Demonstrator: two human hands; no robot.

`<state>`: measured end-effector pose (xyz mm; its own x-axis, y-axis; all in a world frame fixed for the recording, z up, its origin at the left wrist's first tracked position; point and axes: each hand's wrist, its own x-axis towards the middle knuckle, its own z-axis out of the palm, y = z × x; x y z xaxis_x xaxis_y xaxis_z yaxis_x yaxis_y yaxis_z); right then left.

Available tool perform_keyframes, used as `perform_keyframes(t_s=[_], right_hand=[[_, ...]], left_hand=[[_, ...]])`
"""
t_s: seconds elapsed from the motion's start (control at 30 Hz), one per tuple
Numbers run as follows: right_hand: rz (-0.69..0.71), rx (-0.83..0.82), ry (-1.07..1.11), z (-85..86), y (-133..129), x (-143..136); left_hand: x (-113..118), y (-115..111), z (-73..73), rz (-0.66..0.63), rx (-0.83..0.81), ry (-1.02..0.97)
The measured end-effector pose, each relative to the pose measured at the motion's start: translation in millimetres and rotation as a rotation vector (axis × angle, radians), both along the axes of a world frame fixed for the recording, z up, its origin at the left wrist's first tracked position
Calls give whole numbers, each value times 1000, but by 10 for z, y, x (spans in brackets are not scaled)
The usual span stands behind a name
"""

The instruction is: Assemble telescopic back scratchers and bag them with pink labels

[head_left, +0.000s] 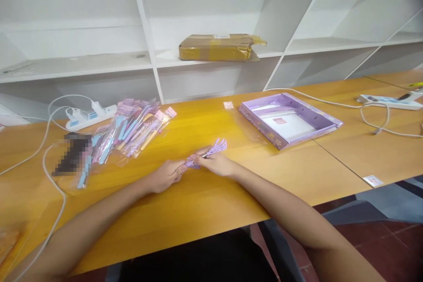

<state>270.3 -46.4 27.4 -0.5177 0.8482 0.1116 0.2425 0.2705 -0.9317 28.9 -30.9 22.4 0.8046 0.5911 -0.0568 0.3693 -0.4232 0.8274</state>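
Note:
A purple back scratcher (217, 146) with a claw-shaped head is held between my two hands, above the middle of the table. My right hand (216, 163) is closed round its shaft, just below the head, which points up and to the right. My left hand (169, 174) grips the lower end, thumb on top. A short metallic stretch of shaft shows by the head; my fingers hide much of the rest. To the left lies a pile of plastic-wrapped, long-handled items (132, 128) in blue, purple and yellow. An open purple box (284, 139) sits to the right, with flat pieces inside.
A white power strip (92, 116) with plugs and cables lies behind the pile; another strip (390, 101) is at the far right. A small pink card (228, 105) lies near the box. A taped cardboard box (214, 48) rests on the shelf. White cables cross the left side.

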Motion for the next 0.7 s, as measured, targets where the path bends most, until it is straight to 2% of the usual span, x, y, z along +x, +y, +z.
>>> perform_keyframes(t_s=[0.43,0.7], right_hand=[[9,39,-11,121,15,123],[-6,36,2,242,-1,178]], left_hand=[[-29,54,-66,-23,-22,-27],[-21,50,-17,-29,-52,-25]])
